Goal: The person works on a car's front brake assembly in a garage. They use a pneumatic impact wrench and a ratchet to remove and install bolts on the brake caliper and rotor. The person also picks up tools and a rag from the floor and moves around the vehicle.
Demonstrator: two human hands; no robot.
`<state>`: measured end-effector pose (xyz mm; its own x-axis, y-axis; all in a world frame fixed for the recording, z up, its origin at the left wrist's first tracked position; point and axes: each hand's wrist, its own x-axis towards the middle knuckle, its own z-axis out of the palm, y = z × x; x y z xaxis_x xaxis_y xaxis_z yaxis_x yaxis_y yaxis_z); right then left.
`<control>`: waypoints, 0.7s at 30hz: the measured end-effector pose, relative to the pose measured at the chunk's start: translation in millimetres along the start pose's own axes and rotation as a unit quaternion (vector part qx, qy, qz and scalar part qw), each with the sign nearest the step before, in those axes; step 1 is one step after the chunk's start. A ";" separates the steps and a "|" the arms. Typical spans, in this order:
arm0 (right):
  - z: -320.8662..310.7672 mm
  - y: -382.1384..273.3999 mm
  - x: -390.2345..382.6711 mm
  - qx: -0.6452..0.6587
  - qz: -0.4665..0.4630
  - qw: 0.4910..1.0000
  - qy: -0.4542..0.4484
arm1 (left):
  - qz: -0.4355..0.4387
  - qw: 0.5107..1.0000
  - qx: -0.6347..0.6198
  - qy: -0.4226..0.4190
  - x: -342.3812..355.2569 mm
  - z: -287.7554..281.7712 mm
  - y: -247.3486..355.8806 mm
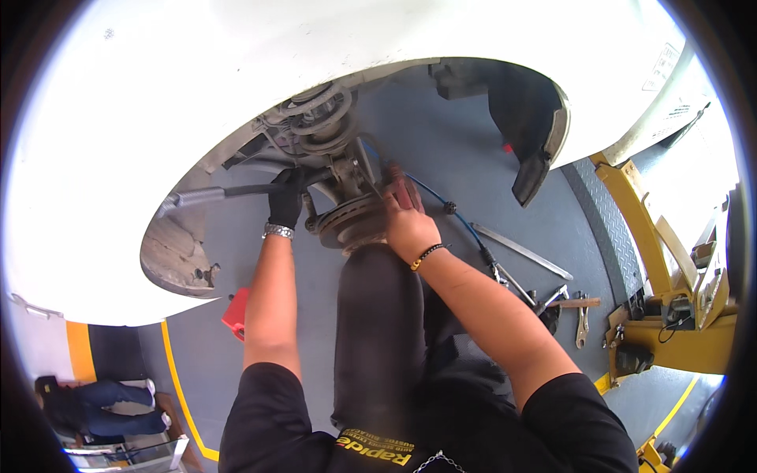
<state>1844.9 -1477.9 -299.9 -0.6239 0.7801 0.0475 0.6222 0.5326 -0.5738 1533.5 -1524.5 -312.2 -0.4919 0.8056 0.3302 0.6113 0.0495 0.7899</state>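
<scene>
My left hand [285, 197], in a black glove, is closed around a dark bar [240, 191] with a grey sleeve at its outer end, beside the car's suspension. My bare right hand [412, 229] is closed on a reddish tool [404, 189] at the right side of the hub; its far end is hard to make out. Between my hands is a brake disc [351, 217], with a coil spring [323, 118] above it. A blue hose [434, 193] runs down from behind my right hand. My bent leg [378, 315] is just under the disc.
The white car body [197, 71] arches overhead. A long metal bar [520, 248] and several tools [583, 315] lie on the floor at right, beside a yellow lift [646, 236]. A red object [236, 311] sits left of my arm. Another person [110, 406] is at lower left.
</scene>
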 end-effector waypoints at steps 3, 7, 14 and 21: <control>1.7 4.2 -1.1 -0.012 0.009 1.000 0.028 | 0.098 0.992 0.078 0.032 0.3 7.6 2.5; -42.7 -21.2 -1.7 0.040 0.116 0.976 -0.179 | 0.248 0.941 0.230 0.010 -1.4 0.4 4.7; -7.7 -9.5 -5.7 0.029 0.013 0.998 0.053 | 0.091 0.984 0.150 -0.026 4.5 -23.1 -24.0; -19.0 11.4 5.1 0.101 0.101 0.990 -0.003 | -0.005 0.999 0.015 0.042 -56.4 -24.9 -31.7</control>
<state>1857.9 -1461.7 -290.7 -0.5002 0.8613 -0.0889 0.6278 0.2901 -0.7223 1526.4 -1586.2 -342.9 -0.5477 0.7531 0.3646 0.6230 0.0762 0.7785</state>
